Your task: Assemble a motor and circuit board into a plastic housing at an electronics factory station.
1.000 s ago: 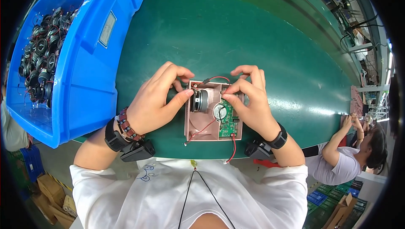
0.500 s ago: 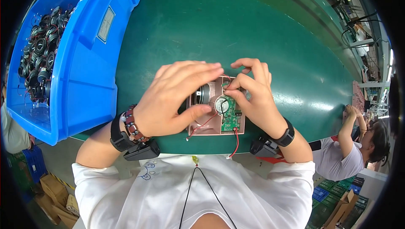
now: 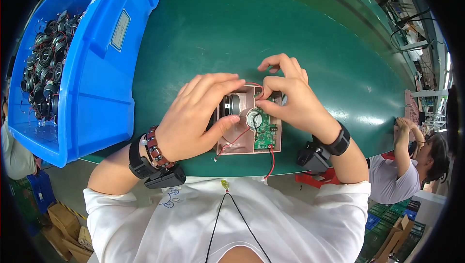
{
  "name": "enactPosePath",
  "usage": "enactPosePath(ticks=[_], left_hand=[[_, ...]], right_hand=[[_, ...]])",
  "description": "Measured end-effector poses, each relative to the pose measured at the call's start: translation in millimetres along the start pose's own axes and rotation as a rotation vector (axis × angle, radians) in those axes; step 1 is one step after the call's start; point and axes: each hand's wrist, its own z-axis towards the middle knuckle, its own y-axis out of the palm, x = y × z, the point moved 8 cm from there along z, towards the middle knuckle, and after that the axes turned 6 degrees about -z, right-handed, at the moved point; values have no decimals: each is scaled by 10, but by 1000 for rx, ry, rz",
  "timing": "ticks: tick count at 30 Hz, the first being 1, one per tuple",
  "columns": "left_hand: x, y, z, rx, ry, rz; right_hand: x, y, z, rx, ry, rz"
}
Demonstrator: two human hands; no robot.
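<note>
A pink plastic housing [image 3: 247, 150] lies open on the green table before me. Inside are a round black speaker [image 3: 231, 106], a round silver part [image 3: 254, 118] and a green circuit board [image 3: 264, 137]. My left hand [image 3: 193, 115] curves round the housing's left side, its fingers at the far edge and its thumb over the inside. With thumb and forefinger, my right hand [image 3: 290, 95] pinches at a thin red wire [image 3: 262, 90] by the far end of the board; its other fingers are raised. Another red wire [image 3: 272, 163] hangs over the near wall, ending in a white connector.
A large blue bin [image 3: 99, 79] stands at the left, with many small black speakers [image 3: 46, 64] in it. On the far right another person [image 3: 402, 175] sits with hands on a pink part [image 3: 413, 105]. Cardboard boxes [image 3: 65, 224] are on the floor at lower left.
My right hand's raised fingers have moved slightly up and away, and its wrist has shifted right. The red wire at the far wall shows more. My left hand has drawn back a little.
</note>
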Motion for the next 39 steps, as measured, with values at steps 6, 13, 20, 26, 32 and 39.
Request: enactPosePath(ticks=[6, 13, 20, 26, 32, 39], left_hand=[[-24, 82, -58, -39, -56, -52], [-70, 102, -96, -1, -47, -102], [-10, 170, -67, 21, 3, -43], [-290, 32, -181, 225, -130, -319], [33, -205, -273, 263, 65, -342], [941, -629, -611, 364, 500, 15]], right_hand=[[-43, 21, 63, -96, 50, -23], [-111, 70, 179, -161, 17, -198], [-80, 105, 201, -166, -60, -271], [-408, -135, -124, 196, -131, -306], [-943, 291, -701, 165, -262, -463], [-431, 79, -536, 272, -83, -542]])
